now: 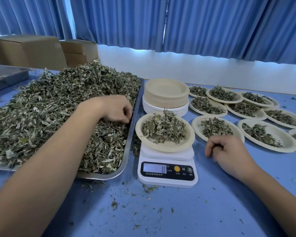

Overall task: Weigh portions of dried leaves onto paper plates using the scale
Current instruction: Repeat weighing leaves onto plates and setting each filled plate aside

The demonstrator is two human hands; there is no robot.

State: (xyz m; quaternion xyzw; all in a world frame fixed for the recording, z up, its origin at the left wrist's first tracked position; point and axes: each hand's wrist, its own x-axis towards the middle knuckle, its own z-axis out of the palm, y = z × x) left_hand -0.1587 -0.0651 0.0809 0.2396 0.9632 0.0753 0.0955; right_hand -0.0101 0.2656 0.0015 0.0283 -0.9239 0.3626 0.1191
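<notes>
My left hand [116, 110] is curled into the dried leaves [58, 106] heaped in the metal tray [132, 127], at nine o'clock from the scale [167, 170], pinching up a bit. My right hand [229, 151] rests on the counter [178, 211] at three o'clock, fingers loosely curled; I cannot tell if it holds any bits. The plate [167, 148] on the scale already carries a mound, so I judge I'm topping it up. About ten filled plates [280, 134] lie at two o'clock; a tall stack of empty plates [166, 94] at twelve and a full tray mean plenty is left.
</notes>
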